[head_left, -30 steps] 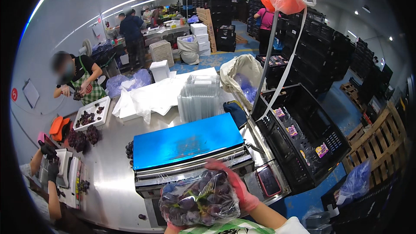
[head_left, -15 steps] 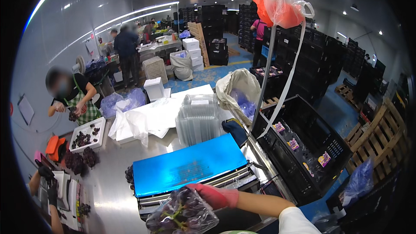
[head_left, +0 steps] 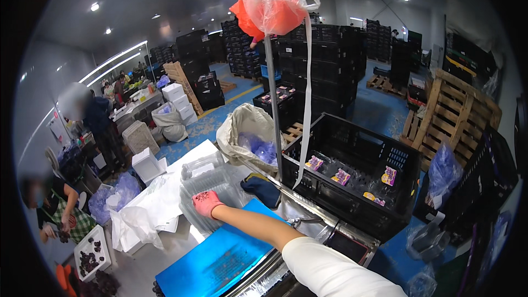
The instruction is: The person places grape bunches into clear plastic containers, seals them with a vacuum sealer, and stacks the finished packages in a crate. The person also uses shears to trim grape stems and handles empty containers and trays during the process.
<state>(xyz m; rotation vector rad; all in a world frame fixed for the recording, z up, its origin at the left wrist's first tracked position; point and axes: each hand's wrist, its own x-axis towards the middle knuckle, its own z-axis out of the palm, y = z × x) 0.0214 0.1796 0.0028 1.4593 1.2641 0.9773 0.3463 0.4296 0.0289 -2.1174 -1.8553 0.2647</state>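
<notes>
My right hand (head_left: 207,203), in a pink-red glove with dark marks, is at a stack of clear plastic containers (head_left: 192,187) on the steel table. Its fingers are curled in against the stack's upper edge; the fingertips are partly hidden. The bare forearm and white sleeve cross over a bright blue flat surface (head_left: 214,261) with a dark smudge. My left hand is out of view. Beyond my wrist lies a dark blue cloth item (head_left: 260,189) with a yellowish edge.
To the right stands a large black crate (head_left: 357,209) holding clear packs with colourful labels. A metal pole (head_left: 273,104) carries plastic bags. Behind it sits a white sack (head_left: 245,126) with purple plastic. A co-worker (head_left: 63,209) handles grapes by a white tray (head_left: 92,253) at left.
My right hand has let go of the wrapped pack of grapes, now out of sight, and reached forward to the clear containers. The view has swung to the right.
</notes>
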